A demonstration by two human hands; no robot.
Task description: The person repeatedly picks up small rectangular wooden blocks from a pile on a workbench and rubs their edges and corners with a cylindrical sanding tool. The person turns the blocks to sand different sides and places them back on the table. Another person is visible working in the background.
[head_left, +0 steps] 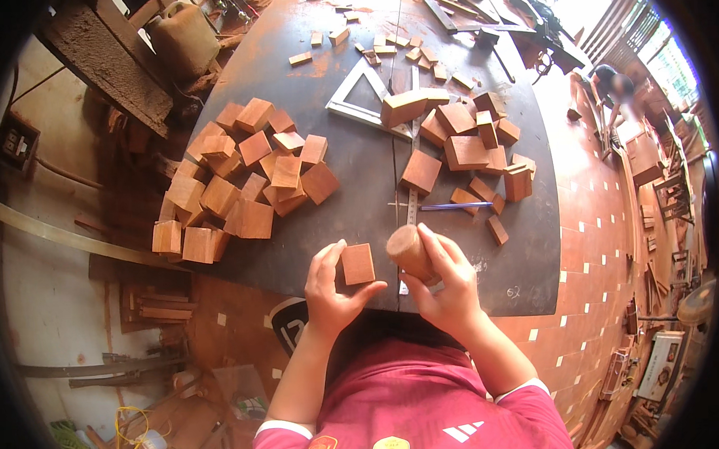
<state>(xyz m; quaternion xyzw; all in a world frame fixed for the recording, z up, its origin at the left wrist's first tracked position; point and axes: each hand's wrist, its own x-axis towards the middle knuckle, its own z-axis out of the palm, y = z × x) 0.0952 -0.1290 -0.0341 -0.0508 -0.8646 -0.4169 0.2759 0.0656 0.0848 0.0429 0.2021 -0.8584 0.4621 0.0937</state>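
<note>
Near the table's front edge, my left hand (334, 293) has its fingers along the left side of a square reddish wooden block (358, 264), with the thumb under its lower edge. In my right hand (449, 289) is a rounded, cylinder-like piece of wood (412, 250), its round end face tilted up. A steel ruler (412, 207) lies on the table just beyond that hand. Beside it rests a blue pen (454, 206). Several wooden blocks (254, 149) are heaped to the left, and another heap of blocks (465, 153) lies to the right.
On the dark tabletop (358, 177), a pale triangular set square (363, 98) lies beyond the hands. Small wood offcuts (385, 49) are scattered farther back. A jerrycan (180, 41) stands at the far left. Another person (608, 89) bends over at the far right, on the tiled floor.
</note>
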